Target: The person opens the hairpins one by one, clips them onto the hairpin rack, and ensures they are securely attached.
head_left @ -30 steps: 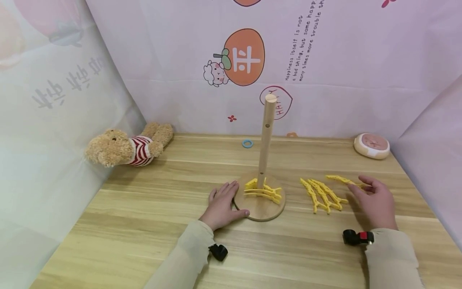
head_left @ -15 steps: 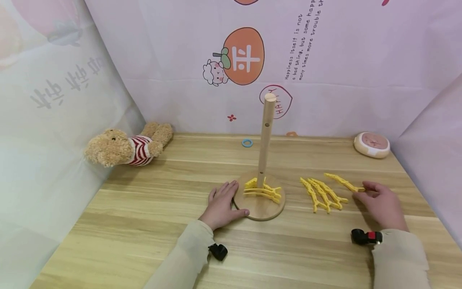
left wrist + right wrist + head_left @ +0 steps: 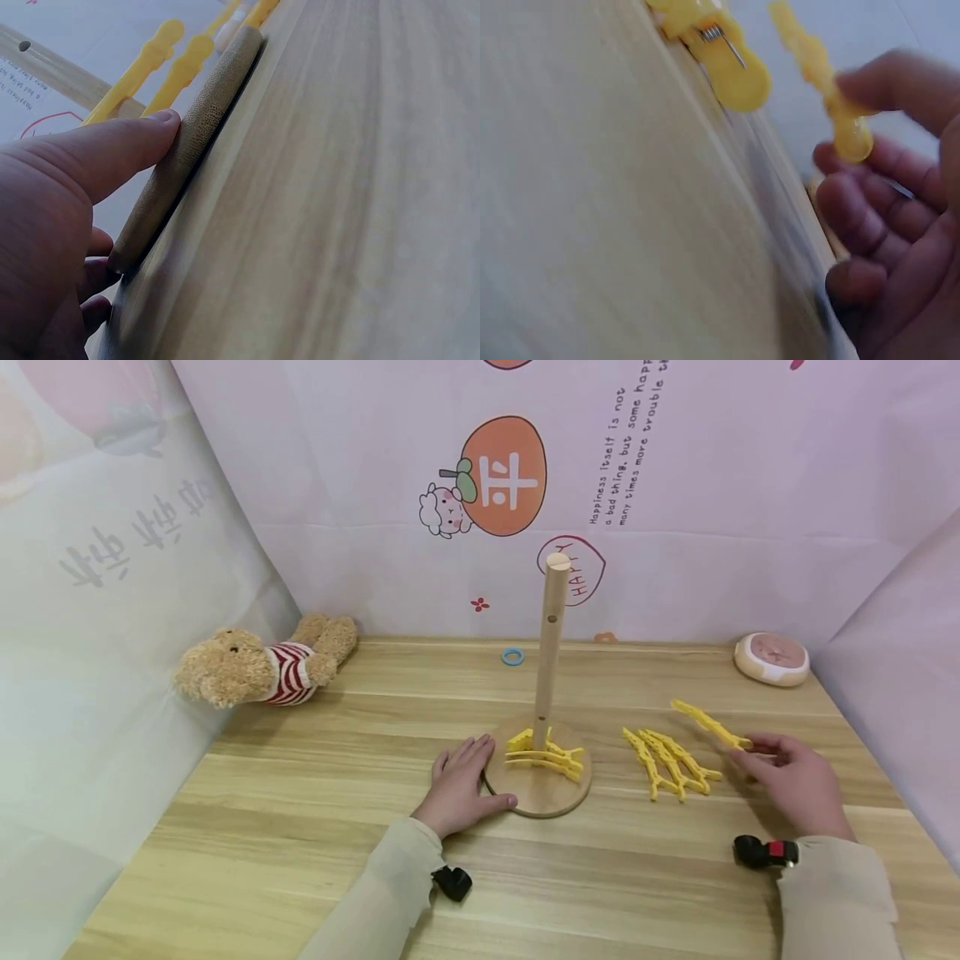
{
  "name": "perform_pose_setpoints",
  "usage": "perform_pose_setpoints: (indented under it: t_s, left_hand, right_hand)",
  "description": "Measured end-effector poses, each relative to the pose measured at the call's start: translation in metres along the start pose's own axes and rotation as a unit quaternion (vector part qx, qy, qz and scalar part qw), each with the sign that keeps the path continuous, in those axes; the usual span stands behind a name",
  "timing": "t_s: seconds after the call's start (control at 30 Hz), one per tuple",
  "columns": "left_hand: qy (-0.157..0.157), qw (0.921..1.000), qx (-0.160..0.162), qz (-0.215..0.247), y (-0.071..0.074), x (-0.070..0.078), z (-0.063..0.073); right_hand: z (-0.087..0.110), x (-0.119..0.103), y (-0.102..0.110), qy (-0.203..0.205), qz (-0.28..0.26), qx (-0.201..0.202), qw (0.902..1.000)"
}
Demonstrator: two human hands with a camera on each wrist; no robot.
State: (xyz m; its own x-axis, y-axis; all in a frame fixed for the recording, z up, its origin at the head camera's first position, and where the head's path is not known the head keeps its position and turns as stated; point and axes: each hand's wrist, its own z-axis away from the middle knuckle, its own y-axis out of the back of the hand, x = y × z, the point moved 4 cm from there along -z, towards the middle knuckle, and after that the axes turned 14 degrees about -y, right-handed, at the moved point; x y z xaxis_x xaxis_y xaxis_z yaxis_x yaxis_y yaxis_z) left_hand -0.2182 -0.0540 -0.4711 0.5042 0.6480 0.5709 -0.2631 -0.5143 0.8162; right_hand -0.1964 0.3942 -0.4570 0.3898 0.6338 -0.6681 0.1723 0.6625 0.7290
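Note:
A wooden stand has an upright post with holes (image 3: 549,668) on a round base (image 3: 542,800). My left hand (image 3: 459,789) holds the base at its left side, the thumb on the front rim and the fingers spread along the left edge. Several yellow alligator hair clips (image 3: 543,762) lie around the foot of the post. Between thumb and fingers, my right hand (image 3: 798,781) pinches one yellow alligator hair clip (image 3: 708,723) by its tail end, its long jaw end pointing away to the upper left. More such clips (image 3: 667,767) lie side by side on the table, right of the base.
At the back left, a plush bear (image 3: 262,668) in a striped top lies on its side. A blue ring (image 3: 513,657) is behind the post, and a rounded pink-and-white object (image 3: 772,658) sits at the back right. Printed cloth (image 3: 360,527) encloses the table.
My right hand first shifted right along the clip to its tail end, then lifted it, the far tip rising. The left hand stayed on the base.

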Motion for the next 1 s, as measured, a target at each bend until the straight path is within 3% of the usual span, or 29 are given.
perform_pose_setpoints:
  t_s: [0.1, 0.33, 1.0]
  left_hand:
    - [0.000, 1.0000, -0.001, 0.001, 0.000, -0.001, 0.000]
    - [0.000, 1.0000, 0.000, 0.002, 0.001, -0.001, 0.001]
    - [0.004, 1.0000, -0.002, 0.005, 0.002, 0.001, 0.001]
  right_hand:
    - [0.003, -0.011, -0.003, 0.023, -0.023, 0.010, 0.9994]
    - [0.010, -0.032, -0.014, 0.046, -0.057, -0.024, 0.9971]
    - [0.026, -0.068, -0.025, 0.100, -0.064, -0.039, 0.9922]
